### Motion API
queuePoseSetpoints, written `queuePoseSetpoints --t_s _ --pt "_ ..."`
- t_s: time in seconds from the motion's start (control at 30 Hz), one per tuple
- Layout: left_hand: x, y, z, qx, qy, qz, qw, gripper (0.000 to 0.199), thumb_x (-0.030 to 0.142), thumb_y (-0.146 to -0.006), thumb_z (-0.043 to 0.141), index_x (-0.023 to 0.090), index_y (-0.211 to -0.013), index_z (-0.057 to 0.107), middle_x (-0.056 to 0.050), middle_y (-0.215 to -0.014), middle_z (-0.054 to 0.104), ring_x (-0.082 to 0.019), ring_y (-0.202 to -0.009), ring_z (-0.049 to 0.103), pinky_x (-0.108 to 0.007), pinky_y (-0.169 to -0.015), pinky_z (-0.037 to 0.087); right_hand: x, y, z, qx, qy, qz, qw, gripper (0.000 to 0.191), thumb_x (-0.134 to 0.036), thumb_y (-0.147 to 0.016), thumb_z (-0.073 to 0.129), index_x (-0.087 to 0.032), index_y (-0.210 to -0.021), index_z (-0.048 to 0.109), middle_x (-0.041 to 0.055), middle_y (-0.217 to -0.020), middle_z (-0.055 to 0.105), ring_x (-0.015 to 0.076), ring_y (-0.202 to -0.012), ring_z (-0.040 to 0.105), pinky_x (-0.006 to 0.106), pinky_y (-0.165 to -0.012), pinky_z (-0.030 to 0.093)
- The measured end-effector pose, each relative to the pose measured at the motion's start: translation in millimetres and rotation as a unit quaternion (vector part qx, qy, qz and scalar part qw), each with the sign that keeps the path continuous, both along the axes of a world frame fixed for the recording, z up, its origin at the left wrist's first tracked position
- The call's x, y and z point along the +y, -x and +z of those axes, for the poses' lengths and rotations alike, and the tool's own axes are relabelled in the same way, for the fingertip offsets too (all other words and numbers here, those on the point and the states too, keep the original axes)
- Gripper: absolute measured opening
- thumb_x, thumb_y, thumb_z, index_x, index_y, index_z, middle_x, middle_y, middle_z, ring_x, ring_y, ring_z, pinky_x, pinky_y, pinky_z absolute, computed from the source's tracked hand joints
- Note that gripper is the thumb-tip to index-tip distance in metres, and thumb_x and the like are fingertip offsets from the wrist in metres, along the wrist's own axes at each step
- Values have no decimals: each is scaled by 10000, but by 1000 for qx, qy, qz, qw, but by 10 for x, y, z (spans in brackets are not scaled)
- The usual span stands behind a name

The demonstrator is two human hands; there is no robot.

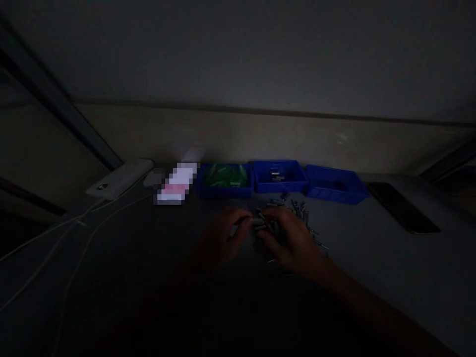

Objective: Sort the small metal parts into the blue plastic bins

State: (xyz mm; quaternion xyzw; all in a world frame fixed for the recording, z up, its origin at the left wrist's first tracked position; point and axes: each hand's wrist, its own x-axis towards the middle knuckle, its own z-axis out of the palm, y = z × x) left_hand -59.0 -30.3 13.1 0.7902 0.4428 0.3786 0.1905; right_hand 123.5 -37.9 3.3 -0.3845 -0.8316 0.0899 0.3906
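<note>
In the dim head view, my left hand (225, 238) pinches one end of a small metal pin (256, 220) between thumb and fingertips. Close by on the right, my right hand (293, 238) curls over several short metal pins (274, 228), holding them under its fingers and thumb. A loose pile of metal pins (304, 213) lies on the table beside and behind my right hand. Darkness hides the fine detail of the pins and part of my fingers.
Along the back stand a blue bin (225, 192) with green lining and small pieces, a blue bin (280, 187) with a few pins, and another blue bin (334, 191). A dark phone (403, 207) lies right; a lit screen (176, 183), white device (121, 178) and cables (84, 253) lie left.
</note>
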Motion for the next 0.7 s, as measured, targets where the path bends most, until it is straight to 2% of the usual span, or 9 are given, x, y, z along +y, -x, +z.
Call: queuePoseSetpoints --t_s 0.13,0.23,0.33,0.43,0.53,0.7 --pt "-5 -29 -19 15 37 3 999 301 268 -907 373 156 -701 561 -12 -682 598 -117 -631 558 -237 -602 424 -7 8 21 -9 -32 29 999 112 -211 -885 478 -193 -986 524 59 -872 618 180 -816 575 319 -714 465" --pt "-2 -36 -70 42 83 -2 996 343 285 -921 347 160 -681 558 -6 -651 590 -118 -612 553 -239 -598 424 52 -24 26 -11 -44 17 999 104 -223 -899 446 -184 -902 542 50 -786 603 172 -749 562 303 -665 452" --pt "2 -25 -120 80 86 -28 993 225 239 -907 402 172 -914 617 -31 -851 650 -139 -770 596 -263 -710 458 222 -136 9 5 -51 -58 997 149 -262 -898 445 -182 -849 560 50 -759 598 176 -726 556 310 -665 444" --pt "-9 -12 -135 138 64 -44 987 286 163 -895 412 218 -1103 600 -48 -1015 626 -156 -906 587 -289 -789 458 495 -310 -13 37 -60 -172 983 167 -297 -883 463 -188 -855 586 62 -802 612 192 -761 558 329 -706 448" --pt "-36 -15 -112 197 41 -36 979 274 175 -900 418 230 -1072 623 -45 -973 614 -164 -898 574 -305 -792 450 768 -448 -41 10 -86 -261 961 191 -304 -858 488 -168 -890 618 103 -880 613 237 -880 536 374 -801 429" --pt "-67 -41 -67 273 23 21 962 136 262 -827 569 197 -926 638 -50 -964 625 -231 -947 555 -401 -840 414 970 -454 -141 -53 -78 -317 944 221 -317 -848 504 -164 -879 661 119 -897 621 262 -919 514 404 -813 410"
